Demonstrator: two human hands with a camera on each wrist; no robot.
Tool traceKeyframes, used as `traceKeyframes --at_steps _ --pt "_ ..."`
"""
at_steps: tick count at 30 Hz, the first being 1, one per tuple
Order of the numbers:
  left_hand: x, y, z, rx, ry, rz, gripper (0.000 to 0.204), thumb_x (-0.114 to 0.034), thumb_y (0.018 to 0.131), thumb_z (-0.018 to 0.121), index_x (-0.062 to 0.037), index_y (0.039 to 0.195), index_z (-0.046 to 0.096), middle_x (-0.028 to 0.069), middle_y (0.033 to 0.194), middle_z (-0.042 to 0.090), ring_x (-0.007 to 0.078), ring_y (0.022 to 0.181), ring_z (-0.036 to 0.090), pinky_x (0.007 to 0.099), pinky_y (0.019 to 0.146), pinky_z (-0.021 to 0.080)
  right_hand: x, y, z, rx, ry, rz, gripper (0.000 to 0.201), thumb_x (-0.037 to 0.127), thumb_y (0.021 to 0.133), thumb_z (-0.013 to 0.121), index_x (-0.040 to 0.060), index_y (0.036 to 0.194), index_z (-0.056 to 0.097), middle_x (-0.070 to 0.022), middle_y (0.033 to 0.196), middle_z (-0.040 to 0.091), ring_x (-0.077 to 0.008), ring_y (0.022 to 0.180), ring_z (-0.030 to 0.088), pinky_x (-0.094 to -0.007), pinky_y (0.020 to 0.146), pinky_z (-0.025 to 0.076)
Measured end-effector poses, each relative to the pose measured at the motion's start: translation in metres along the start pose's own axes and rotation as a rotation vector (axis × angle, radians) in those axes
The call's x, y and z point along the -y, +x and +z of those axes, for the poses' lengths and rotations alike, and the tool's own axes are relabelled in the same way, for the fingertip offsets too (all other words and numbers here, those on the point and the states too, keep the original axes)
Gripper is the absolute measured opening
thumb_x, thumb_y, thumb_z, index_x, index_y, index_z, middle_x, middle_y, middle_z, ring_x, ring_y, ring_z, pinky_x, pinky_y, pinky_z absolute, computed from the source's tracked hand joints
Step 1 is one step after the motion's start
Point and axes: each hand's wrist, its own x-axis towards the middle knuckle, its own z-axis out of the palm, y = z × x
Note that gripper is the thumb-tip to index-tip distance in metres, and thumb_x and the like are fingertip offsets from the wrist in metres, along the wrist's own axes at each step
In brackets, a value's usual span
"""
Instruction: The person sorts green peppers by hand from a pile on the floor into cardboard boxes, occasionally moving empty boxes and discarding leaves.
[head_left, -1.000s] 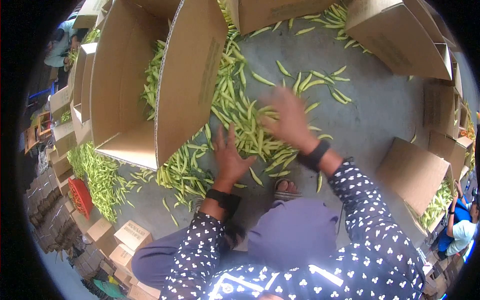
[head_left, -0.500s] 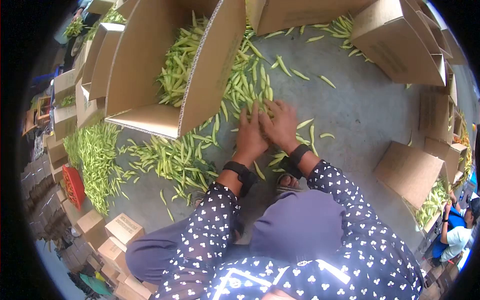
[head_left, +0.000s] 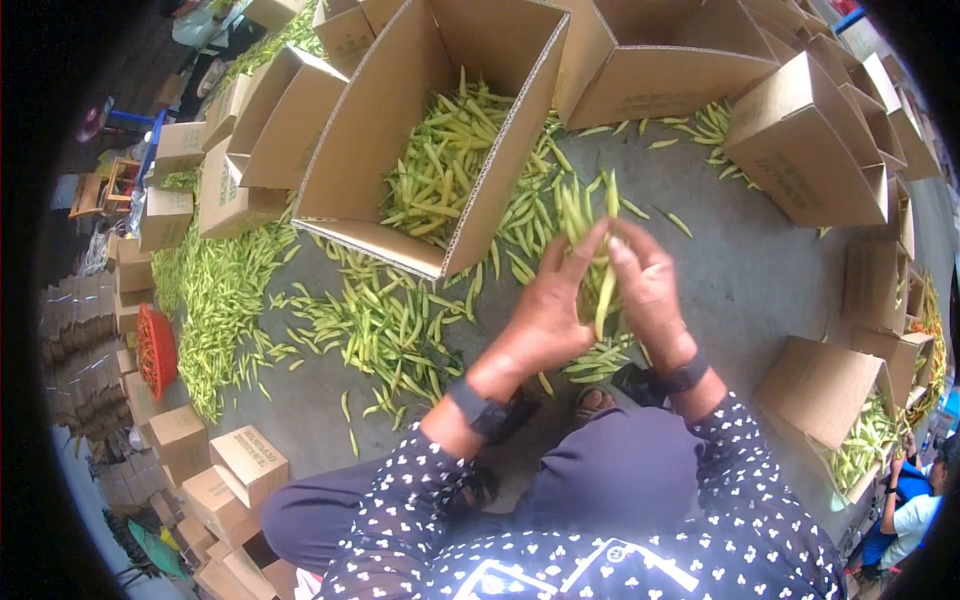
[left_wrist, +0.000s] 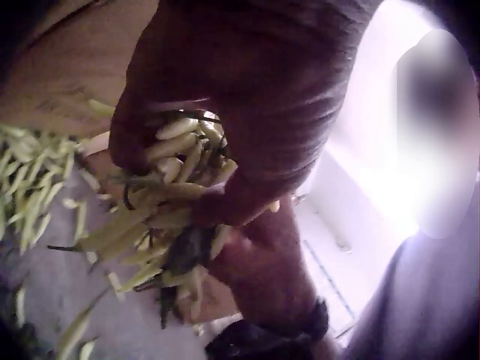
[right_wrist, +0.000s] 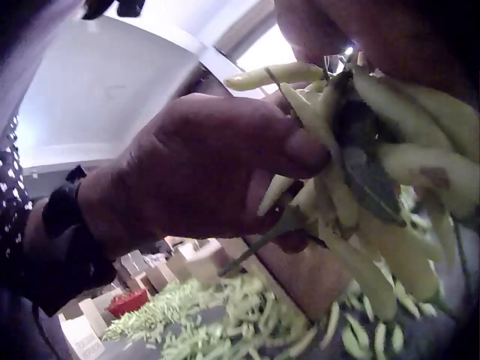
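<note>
Between them, my left hand (head_left: 545,315) and right hand (head_left: 650,290) hold a bunch of pale green chili peppers (head_left: 605,300), raised above the floor pile. My left fingers curl round the bunch in the left wrist view, where peppers (left_wrist: 176,146) and dark stems stick out past them. Lower in that view, the right hand (left_wrist: 266,266) grips the same bunch from the other side. A dark leaf (right_wrist: 367,176) lies among the held peppers in the right wrist view. Just left of the hands stands an open cardboard box (head_left: 515,165), part-filled with peppers (head_left: 445,150).
Loose peppers (head_left: 385,320) lie on the grey floor left of my hands, with a bigger heap (head_left: 225,290) beyond. A red basket (head_left: 157,350) sits at far left. More cardboard boxes (head_left: 810,145) stand around. Another person (head_left: 905,510) is at the right edge.
My hands swept over the floor peppers, came together on them, and now lift a bunch up off the pile. The view has shifted, showing more of the box's inside.
</note>
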Motion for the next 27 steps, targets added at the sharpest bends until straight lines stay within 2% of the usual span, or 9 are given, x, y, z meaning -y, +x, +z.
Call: traceKeyframes --at_steps 6,11,13,14,18,20,22,24,27 --pt "-0.08 0.025 -0.111 -0.415 0.396 0.388 0.09 -0.002 0.064 0.069 -0.0166 0.144 0.03 0.0226 0.129 0.042 0.0406 0.112 0.052 0.0411 0.091 0.049 0.14 0.047 0.056 0.207 0.221 -0.476 0.035 0.022 0.086 0.06 0.0001 0.114 0.061 -0.012 0.102 0.066 -0.0163 0.094 0.062 -0.0281 0.084 0.049" --pt "-0.053 0.023 -0.184 -0.323 0.061 -0.051 0.09 -0.006 0.063 0.073 -0.0109 0.143 0.032 0.0209 0.128 0.048 0.0342 0.12 0.049 0.0385 0.099 0.042 0.157 0.122 0.124 0.234 -0.37 -0.634 0.053 0.047 0.082 0.056 0.0022 0.108 0.065 -0.0192 0.094 0.068 -0.0267 0.087 0.067 -0.034 0.08 0.052" --pt "-0.012 0.01 -0.2 -0.271 0.367 -0.028 0.086 -0.008 0.066 0.072 -0.0104 0.143 0.033 0.0172 0.131 0.049 0.0267 0.12 0.049 0.0348 0.098 0.043 0.158 0.132 0.105 0.213 -0.511 -0.681 0.047 0.044 0.079 0.055 0.0029 0.096 0.069 -0.0151 0.09 0.069 -0.0239 0.088 0.068 -0.0348 0.079 0.053" --pt "0.004 0.003 -0.204 -0.285 0.579 0.052 0.084 -0.009 0.067 0.072 -0.0094 0.142 0.034 0.0159 0.13 0.05 0.0254 0.118 0.05 0.034 0.095 0.045 0.146 0.141 0.099 -0.071 -0.678 -0.815 0.048 0.033 0.079 0.068 0.0032 0.115 0.059 -0.0202 0.109 0.06 -0.0335 0.109 0.052 -0.0408 0.095 0.04" --pt "0.011 -0.021 -0.179 -0.739 0.547 -0.227 0.079 -0.011 0.072 0.07 -0.0071 0.141 0.032 0.0133 0.126 0.052 0.0267 0.11 0.053 0.0358 0.088 0.049 0.124 0.157 0.058 -0.234 -0.953 -0.37 0.05 0.034 0.075 0.069 0.0051 0.115 0.057 -0.0205 0.108 0.059 -0.035 0.102 0.056 -0.0436 0.087 0.046" --pt "0.017 -0.021 -0.171 -0.852 -0.108 -0.519 0.066 -0.014 0.077 0.068 -0.0064 0.134 0.036 0.012 0.117 0.052 0.0269 0.101 0.056 0.0374 0.078 0.053 0.112 0.161 0.057 -0.228 -0.831 -0.452 0.044 0.033 0.076 0.067 0.0049 0.109 0.059 -0.0205 0.1 0.063 -0.0352 0.097 0.06 -0.0439 0.085 0.047" --pt "0.035 -0.027 -0.18 -0.596 -0.617 -0.538 0.042 -0.011 0.078 0.059 -0.0067 0.117 0.043 0.0095 0.099 0.054 0.0194 0.087 0.058 0.0373 0.068 0.055 0.116 0.162 0.058 -0.111 -0.892 -0.471 0.039 0.033 0.076 0.066 0.0023 0.099 0.061 -0.0206 0.093 0.065 -0.0369 0.094 0.062 -0.0445 0.085 0.047" --pt "0.047 -0.026 -0.19 -0.488 -0.646 -0.491 0.043 -0.005 0.076 0.051 -0.0057 0.118 0.043 0.0081 0.095 0.055 0.0184 0.082 0.059 0.036 0.065 0.056 0.118 0.165 0.053 -0.145 -1.012 -0.504 0.028 0.028 0.082 0.063 0.0011 0.089 0.061 -0.0169 0.082 0.066 -0.0306 0.08 0.066 -0.0407 0.074 0.051" --pt "0.049 -0.033 -0.183 -0.552 -0.639 -0.435 0.044 -0.002 0.073 0.046 -0.0061 0.117 0.045 0.0081 0.095 0.055 0.0177 0.079 0.06 0.0333 0.064 0.056 0.117 0.173 0.049 0.21 -0.982 -0.252 0.031 0.025 0.077 0.054 -0.0013 0.091 0.063 -0.0147 0.077 0.066 -0.0231 0.075 0.068 -0.0338 0.07 0.053"
